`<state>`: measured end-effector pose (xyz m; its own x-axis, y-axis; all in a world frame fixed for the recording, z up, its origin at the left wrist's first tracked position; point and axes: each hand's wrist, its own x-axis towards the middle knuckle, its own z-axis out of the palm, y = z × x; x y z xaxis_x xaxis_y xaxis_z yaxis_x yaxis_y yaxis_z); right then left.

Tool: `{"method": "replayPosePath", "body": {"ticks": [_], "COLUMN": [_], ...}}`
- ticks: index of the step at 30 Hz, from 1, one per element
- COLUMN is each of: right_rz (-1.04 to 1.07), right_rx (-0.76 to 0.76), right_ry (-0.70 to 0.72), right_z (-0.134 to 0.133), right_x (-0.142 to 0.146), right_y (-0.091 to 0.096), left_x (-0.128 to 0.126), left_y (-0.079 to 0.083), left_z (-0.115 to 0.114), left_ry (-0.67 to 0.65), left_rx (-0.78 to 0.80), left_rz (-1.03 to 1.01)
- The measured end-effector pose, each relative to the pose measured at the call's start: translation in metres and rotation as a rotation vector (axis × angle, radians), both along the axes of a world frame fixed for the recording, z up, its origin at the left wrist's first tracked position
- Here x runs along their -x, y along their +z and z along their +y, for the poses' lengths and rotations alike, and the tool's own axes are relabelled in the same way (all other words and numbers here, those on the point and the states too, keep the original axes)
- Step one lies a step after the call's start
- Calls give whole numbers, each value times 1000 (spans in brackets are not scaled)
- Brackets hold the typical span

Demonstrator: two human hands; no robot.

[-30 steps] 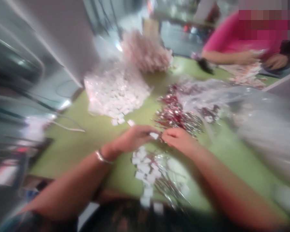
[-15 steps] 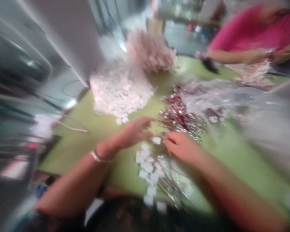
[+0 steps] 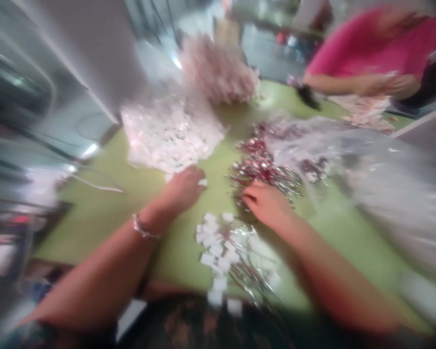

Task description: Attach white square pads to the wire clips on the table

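My left hand [image 3: 187,186] is over the loose white pieces at the mouth of a clear plastic bag [image 3: 141,140]. Its fingers are curled, and a small white piece [image 3: 202,182] shows at the fingertips. My right hand [image 3: 267,201] rests at the near edge of a heap of shiny silver and red strands [image 3: 261,160], thumb and fingers pinched together; what they hold is too blurred to make out. Between my forearms lies a pile of small white tabs [image 3: 216,249], joined to thin silvery strands [image 3: 252,278] that trail toward me.
A large clear plastic sheet or bag [image 3: 396,179] covers the right side of the green table [image 3: 105,213]. Behind stands a bundle of pale pink pieces [image 3: 221,72]. Across the table a person in a pink top [image 3: 370,53] handles pale strips [image 3: 370,109]. A grey pillar [image 3: 83,53] rises at left.
My left hand has moved away from my right hand, left and up to the white pieces by the bag. A white tab that lay between my hands now sits atop the near pile. The view shifted slightly.
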<state>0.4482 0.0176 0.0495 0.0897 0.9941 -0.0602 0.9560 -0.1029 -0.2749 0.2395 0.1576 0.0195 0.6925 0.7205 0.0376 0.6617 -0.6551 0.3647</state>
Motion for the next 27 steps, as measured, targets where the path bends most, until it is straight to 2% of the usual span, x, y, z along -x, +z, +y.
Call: {"method": "replayPosePath", "body": {"ticks": [3,5,8,10,12,14,17,21,24,27], "right_rz": [-145,-184,-155,-89,-21,46,141,224,348,538], "right_rx": [1,-1,-14,-54,-116,-144,-96,2,30,112], "right_ry": [7,21,10,-20,-65,-111,-137,-71,-38,-92], "right_z": [4,5,8,9,8,6,0,-5,-4,-3], "right_x": [16,20,17,12,9,9,15,25,26,23], "right_y": [-12,-16,-18,-18,-15,-10,0,6,8,12], "left_x": [-3,-5,-8,-10,-11,-13,-15,-17,-17,-16], "left_y": [-1,-2,-6,-8,-9,-9,-7,-3,-2,-3], "left_z": [-1,-4,-10,-14,-17,-19,-22,-24,-24,-24], "left_ry": [42,59,86,97,93,93,124,144,108,46], "left_rx": [27,112,471,728,863,928,1063,1231,1285,1281], "left_rz": [-104,-258,-489,-561,-611,-674,-755,-896,-949,-937]}}
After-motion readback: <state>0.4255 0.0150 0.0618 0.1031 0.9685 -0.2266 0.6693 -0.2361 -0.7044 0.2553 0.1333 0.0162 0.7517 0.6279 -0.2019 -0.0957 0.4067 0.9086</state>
